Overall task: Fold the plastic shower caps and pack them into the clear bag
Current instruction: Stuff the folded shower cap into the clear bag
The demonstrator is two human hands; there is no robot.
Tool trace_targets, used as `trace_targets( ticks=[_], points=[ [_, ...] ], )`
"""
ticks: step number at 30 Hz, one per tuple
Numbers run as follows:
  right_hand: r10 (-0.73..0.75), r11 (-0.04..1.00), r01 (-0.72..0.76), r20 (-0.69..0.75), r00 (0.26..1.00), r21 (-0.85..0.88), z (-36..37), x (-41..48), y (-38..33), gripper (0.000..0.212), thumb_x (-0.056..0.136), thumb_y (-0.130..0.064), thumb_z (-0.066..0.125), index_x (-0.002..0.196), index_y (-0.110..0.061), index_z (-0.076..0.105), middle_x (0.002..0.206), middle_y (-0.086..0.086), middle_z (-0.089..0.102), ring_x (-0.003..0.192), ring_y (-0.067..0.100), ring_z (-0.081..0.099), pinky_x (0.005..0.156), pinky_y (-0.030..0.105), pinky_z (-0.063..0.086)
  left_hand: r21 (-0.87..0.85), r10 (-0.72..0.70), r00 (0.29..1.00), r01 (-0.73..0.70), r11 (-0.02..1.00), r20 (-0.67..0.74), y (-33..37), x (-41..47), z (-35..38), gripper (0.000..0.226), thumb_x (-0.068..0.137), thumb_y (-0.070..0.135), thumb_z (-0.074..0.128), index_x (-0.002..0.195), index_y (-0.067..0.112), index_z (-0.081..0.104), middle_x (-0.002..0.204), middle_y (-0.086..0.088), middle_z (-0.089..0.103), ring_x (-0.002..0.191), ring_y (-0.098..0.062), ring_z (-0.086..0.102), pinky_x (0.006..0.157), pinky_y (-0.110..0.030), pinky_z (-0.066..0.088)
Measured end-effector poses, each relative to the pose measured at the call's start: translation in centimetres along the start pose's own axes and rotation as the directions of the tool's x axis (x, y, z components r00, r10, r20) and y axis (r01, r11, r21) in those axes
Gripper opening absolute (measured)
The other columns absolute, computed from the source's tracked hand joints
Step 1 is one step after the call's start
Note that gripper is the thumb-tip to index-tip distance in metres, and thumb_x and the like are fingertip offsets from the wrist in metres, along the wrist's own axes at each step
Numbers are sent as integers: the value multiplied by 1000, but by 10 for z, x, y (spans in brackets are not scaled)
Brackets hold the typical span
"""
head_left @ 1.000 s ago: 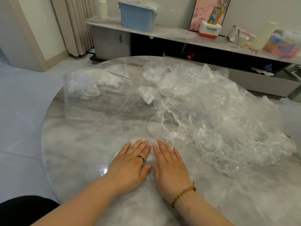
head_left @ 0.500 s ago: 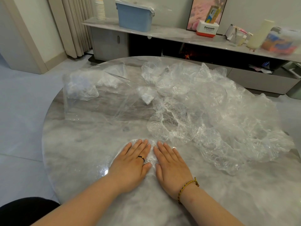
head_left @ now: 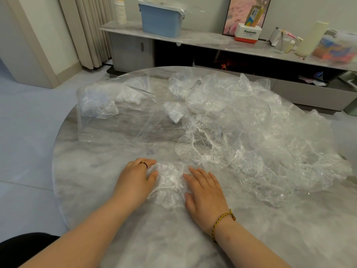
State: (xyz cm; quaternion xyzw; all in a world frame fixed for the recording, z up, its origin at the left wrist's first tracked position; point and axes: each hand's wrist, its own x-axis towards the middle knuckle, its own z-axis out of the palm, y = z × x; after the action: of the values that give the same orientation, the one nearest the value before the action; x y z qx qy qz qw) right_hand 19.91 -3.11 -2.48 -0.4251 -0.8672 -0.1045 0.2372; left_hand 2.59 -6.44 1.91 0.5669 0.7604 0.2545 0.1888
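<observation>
One tabletop point(head_left: 92, 190) is carrying: cap pile point(head_left: 266, 144), lying right; clear bag point(head_left: 116, 120), lying ahead-left, nearer the left hand point(head_left: 135, 178); shower cap point(head_left: 170, 184), lying lengthwise near-to-far between both hands, left hand gripping its edge, right hand point(head_left: 206, 192) pressing flat alongside.

Light soft, even, moderately bright; source out of view. Shadows faint, soft-edged on round marble table point(head_left: 92, 171); dull sheen along its left rim. Small white glints on shower-cap pile point(head_left: 260, 144), table's right half. Wide-angle bowing: shelf point(head_left: 202, 38) behind table curves, curtain point(head_left: 92, 31) beyond table's far left leans. Colourful container point(head_left: 336, 48) far right behind table smeared; Panasonic box point(head_left: 248, 33) lettering legible.
</observation>
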Motion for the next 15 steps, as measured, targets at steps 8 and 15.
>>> trace_targets(
  ticks=[8,15],
  points=[
    [-123,952,175,-212,970,249,-14,8,-16,19,70,-28,49,87,-22,44,90,0,66,99,18,46,89,32,33,33,-155,980,152,988,124,-2,4,-9,37,86,18,62,120,20,50,75,8,55,74,-12,55,64,-21,37],
    [-415,890,419,-58,908,180,-18,-10,-52,29,70,-42,43,73,-24,65,73,-10,62,76,13,46,70,25,31,-142,-249,937,289,947,243,-9,-4,-21,31,81,4,65,101,17,45,67,-1,56,48,-14,54,45,-20,47]
  ],
)
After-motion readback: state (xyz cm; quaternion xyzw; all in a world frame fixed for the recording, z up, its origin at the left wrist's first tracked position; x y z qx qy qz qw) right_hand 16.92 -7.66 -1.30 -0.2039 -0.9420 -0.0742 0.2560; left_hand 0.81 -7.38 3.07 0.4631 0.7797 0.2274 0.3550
